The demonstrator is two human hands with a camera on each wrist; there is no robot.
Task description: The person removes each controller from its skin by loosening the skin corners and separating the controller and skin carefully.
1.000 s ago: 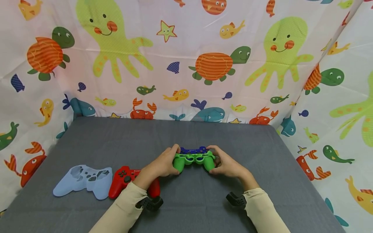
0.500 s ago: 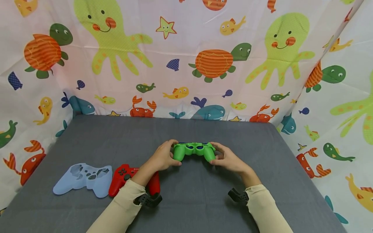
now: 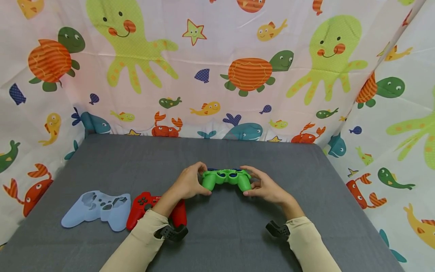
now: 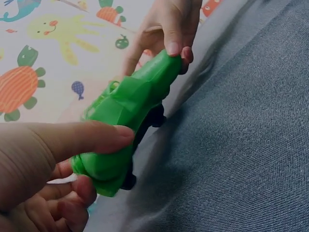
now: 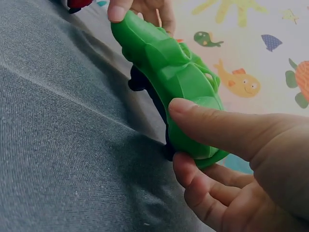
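Observation:
A dark blue game controller in a green silicone cover [image 3: 227, 177] is held between both hands above the middle of the grey table. My left hand [image 3: 190, 182] grips its left end, the thumb on the near handle and fingers around the far side. At the opposite end my right hand [image 3: 266, 186] pinches the other handle in the same way. In the left wrist view the green cover [image 4: 128, 106] wraps the handles, and dark blue controller parts [image 4: 155, 116] show below it. The right wrist view shows the thumb pressing the cover [image 5: 176, 79] with fingertips beneath.
Left of the hands, a red game controller [image 3: 138, 207] lies on the grey tabletop [image 3: 238, 234], partly hidden by the left forearm. Beside it is a light blue silicone controller cover [image 3: 91, 211]. A sea-animal printed curtain [image 3: 217, 56] stands behind and along the sides.
The controller has tipped, so the dark blue face with its lettering is now mostly hidden behind the green cover. Both hands keep hold; the right fingers have shifted inward along its far edge.

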